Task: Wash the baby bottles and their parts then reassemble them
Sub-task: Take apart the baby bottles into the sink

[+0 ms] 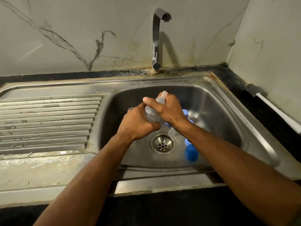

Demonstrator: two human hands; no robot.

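Observation:
Over the steel sink basin point(211, 101), both my hands hold one clear baby bottle point(150, 114). My left hand point(136, 123) grips its lower body from the left. My right hand point(166, 110) wraps around its upper part, and the clear top end point(163, 93) sticks out above the fingers. On the basin floor lie a blue cap point(191, 152), other blue parts point(185, 112) partly hidden behind my right wrist, and a clear teat point(172, 132) beside the drain point(163, 145).
The chrome tap point(157, 38) stands behind the basin with no water running. A ribbed, wet draining board point(47, 123) lies to the left. A bottle brush point(267, 103) with a white handle rests on the dark counter at the right, against the wall.

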